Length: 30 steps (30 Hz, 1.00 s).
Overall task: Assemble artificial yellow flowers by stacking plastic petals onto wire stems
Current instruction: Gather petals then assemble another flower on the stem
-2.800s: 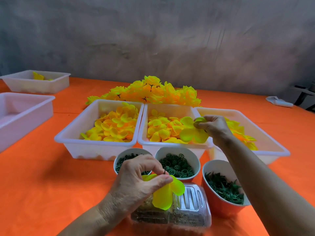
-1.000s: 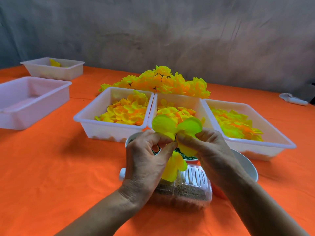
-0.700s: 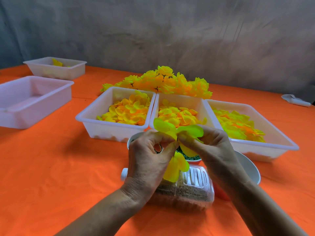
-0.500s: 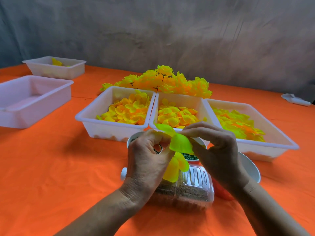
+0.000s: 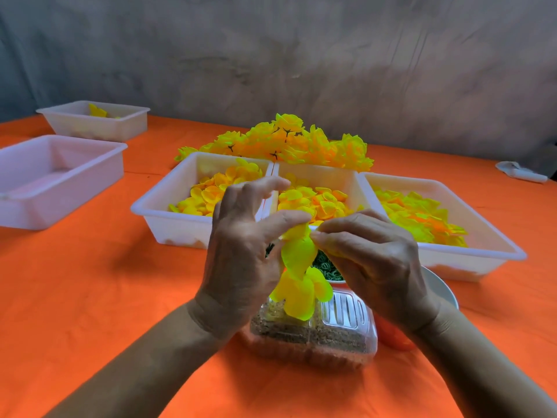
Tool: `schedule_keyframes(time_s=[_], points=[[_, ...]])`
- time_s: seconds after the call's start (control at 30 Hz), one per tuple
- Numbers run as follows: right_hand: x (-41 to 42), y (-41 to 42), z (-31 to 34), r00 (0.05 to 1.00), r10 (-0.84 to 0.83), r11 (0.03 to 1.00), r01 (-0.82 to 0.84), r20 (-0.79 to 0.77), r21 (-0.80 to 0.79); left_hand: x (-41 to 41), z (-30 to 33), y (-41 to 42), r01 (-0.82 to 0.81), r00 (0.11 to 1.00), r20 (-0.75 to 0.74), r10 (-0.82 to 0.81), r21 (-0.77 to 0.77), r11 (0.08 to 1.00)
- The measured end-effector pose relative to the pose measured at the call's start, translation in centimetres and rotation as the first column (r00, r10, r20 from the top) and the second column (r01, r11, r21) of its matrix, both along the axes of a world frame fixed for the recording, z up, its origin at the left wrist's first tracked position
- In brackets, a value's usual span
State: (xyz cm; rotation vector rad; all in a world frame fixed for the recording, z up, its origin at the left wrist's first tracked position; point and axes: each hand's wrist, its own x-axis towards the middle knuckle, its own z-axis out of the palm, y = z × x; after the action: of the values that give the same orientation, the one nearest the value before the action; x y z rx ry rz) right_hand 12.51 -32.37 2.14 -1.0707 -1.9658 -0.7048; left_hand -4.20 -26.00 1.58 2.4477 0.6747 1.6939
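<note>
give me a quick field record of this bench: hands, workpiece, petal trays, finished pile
left hand: pinches top of flower with thumb and forefinger
right hand: pinches same spot from the right
flower in progress: yellow petals, held above clear box
petal trays: three white, side by side, holding yellow petals
finished flowers: heaped behind trays
table: orange cloth

My left hand (image 5: 241,260) and right hand (image 5: 373,260) pinch yellow petals (image 5: 298,267) at frame centre, above a clear box (image 5: 316,336).
</note>
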Motion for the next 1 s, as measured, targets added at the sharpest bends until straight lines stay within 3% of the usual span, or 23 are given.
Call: schedule_keyframes(time_s=[0.4, 0.7, 0.87, 1.0], points=[[-0.5, 0.3, -1.0, 0.991, -0.091, 0.994, 0.096, -0.097, 0.054, -0.1, -0.7, 0.4, -0.066, 0.987, -0.119, 0.106, 0.296, 0.953], [-0.7, 0.4, -0.7, 0.999, -0.045, 0.994, 0.045, -0.002, 0.104, -0.2, -0.4, 0.6, -0.005, 0.996, -0.082, 0.029, 0.278, 0.96], [-0.8, 0.3, -1.9, 0.966, -0.025, 0.999, 0.035, -0.258, 0.036, 0.0, -0.6, 0.3, -0.024, 0.995, -0.076, 0.057, 0.377, 0.926], [-1.0, 0.3, -2.1, 0.949, -0.029, 0.999, 0.038, -0.315, 0.025, 0.1, -0.6, 0.3, -0.033, 0.995, -0.072, 0.067, 0.402, 0.915]])
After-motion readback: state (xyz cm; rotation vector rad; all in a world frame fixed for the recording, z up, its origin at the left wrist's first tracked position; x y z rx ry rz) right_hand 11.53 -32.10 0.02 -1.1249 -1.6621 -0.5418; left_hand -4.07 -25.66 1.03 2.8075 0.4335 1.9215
